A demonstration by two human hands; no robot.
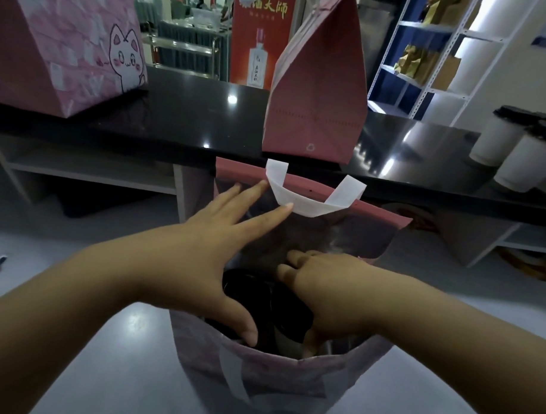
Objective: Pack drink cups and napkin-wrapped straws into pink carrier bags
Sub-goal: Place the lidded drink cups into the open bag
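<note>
Below the black tabletop, open pink carrier bag: left grip, released and flat, is pushing its far wall back to widen the mouth while right grip, closure impossible to tell, is covering black-lidded drink cups inside.

bag mouth seemingly full, lids blocking

We note:
- Glossy black counter across view, lights reflected in top.
- Red banner with bottle picture behind it.
- Blue-and-white shelving at right, brown paper bags on shelves.
- White open shelf unit under counter, left.
- Metal trolley in background.
</note>
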